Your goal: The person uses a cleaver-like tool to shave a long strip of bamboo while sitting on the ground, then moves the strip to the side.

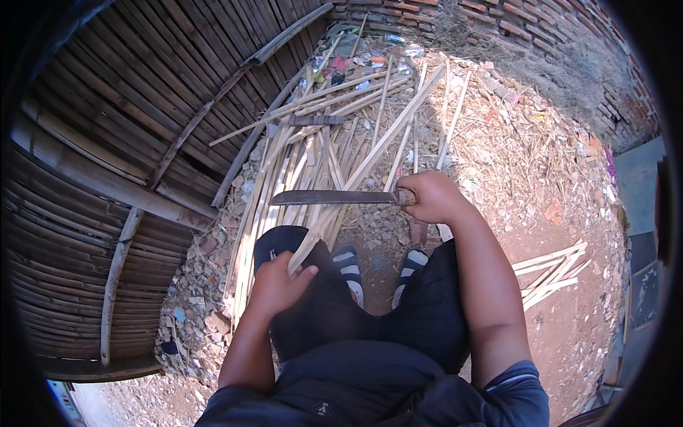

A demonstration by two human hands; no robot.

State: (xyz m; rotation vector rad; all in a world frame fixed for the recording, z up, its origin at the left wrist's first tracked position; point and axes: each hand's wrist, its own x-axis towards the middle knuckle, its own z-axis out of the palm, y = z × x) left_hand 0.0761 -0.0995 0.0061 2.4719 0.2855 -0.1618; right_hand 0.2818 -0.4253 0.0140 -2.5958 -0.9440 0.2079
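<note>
My right hand (430, 197) is closed around the wooden handle of a machete (334, 198). Its long dark blade points left and lies across the view above a long pale bamboo strip (377, 146). My left hand (281, 285) grips the near end of that strip beside my left knee, thumb laid along it. From there the strip slants up and away to the right. Whether the blade touches the strip, I cannot tell. Under and beside it lies a pile of similar bamboo strips (284, 171), reaching from my left leg toward the far wall.
A slatted bamboo wall (142, 92) rises close on the left. At the back stands a brick wall (526, 28). A short dark wood piece (315, 120) lies across the pile. Several cut strips (551, 274) rest on the dirt at right. Rubble and litter cover the ground.
</note>
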